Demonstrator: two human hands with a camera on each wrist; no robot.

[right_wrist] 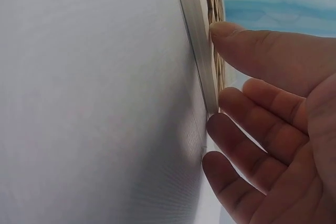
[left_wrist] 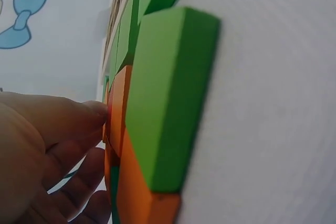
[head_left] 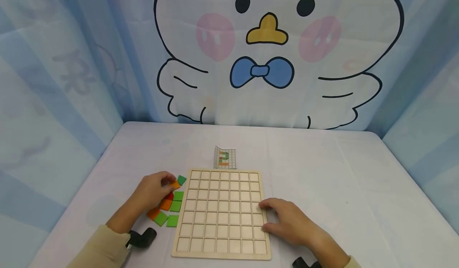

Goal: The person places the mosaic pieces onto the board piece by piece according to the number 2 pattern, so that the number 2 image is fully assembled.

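My left hand [head_left: 155,187] is at the left of a wooden grid board [head_left: 221,257], where its thumb and index finger pinch an orange tile [head_left: 175,185] among the loose tiles. A dark green tile [head_left: 181,180] lies just beyond the fingertips, and a red tile [head_left: 170,196] is partly hidden under the hand. In the left wrist view, a bright green tile [left_wrist: 157,93] stands large beside the thumb. My right hand [head_left: 288,221] touches the board's right edge with its thumb and fingertips, the fingers slightly bent and apart.
Several green tiles [head_left: 172,221] and orange tiles [head_left: 165,204] lie along the board's left side. Behind the board is a small pattern card [head_left: 225,158] with a coloured grid figure. A white cloth [head_left: 322,164] covers the table, and printed curtains [head_left: 265,100] enclose it.
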